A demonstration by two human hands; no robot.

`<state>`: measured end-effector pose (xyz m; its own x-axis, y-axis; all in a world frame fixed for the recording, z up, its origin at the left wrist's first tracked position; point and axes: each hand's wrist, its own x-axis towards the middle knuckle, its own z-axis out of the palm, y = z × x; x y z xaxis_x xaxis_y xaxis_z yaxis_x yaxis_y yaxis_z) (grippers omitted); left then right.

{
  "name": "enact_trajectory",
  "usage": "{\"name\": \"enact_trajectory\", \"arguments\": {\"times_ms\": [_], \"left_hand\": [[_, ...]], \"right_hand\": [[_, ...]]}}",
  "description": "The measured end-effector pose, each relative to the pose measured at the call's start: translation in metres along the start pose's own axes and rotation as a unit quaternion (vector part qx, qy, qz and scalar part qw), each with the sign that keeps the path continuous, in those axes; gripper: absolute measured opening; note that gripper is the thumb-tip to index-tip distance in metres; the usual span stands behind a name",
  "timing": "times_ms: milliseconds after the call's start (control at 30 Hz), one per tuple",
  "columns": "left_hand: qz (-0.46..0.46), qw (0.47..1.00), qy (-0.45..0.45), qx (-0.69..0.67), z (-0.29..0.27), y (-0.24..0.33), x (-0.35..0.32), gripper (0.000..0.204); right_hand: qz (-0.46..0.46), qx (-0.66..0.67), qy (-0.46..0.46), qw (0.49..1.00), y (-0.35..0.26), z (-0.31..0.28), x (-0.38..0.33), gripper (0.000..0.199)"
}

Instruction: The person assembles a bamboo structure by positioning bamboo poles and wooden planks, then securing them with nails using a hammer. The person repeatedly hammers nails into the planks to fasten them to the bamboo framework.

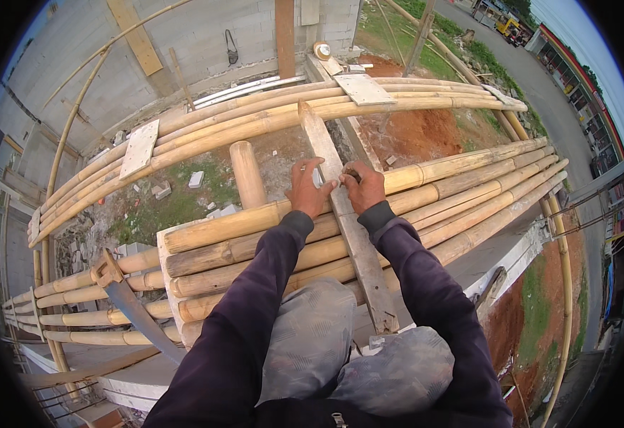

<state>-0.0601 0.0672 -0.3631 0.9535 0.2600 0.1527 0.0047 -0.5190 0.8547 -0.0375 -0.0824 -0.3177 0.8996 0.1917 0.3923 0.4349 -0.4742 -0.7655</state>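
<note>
A weathered wooden plank (358,246) lies across the bundled bamboo poles (255,246) in front of my knees, its far end reaching the far row of poles. My left hand (306,188) rests beside the plank's left edge, fingers bent, thumb and forefinger apart with a gap between them. On the right edge, my right hand (366,188) is closed, its fingers curled together near the thumb. Something small and dark shows at those fingers, too small to name. A handsaw (137,308) with a wooden handle leans on the poles at the left.
Far bamboo poles (255,123) carry flat boards (364,90). An upright bamboo post (247,175) stands between the rows. Below are rubble, grass and red soil (419,135). A grey block wall (198,43) rises behind; a road (533,71) runs along the right.
</note>
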Motion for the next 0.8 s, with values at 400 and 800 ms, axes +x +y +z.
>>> {"name": "enact_trajectory", "arguments": {"times_ms": [400, 800], "left_hand": [[0.103, 0.988, -0.033, -0.113, 0.000, 0.003, -0.010, 0.041], [0.125, 0.980, -0.029, -0.154, 0.013, -0.006, 0.001, 0.010]], "right_hand": [[0.073, 0.024, -0.048, 0.996, -0.022, 0.008, 0.005, 0.009], [0.366, -0.105, 0.218, 0.899, 0.058, -0.152, -0.294, 0.025]]}}
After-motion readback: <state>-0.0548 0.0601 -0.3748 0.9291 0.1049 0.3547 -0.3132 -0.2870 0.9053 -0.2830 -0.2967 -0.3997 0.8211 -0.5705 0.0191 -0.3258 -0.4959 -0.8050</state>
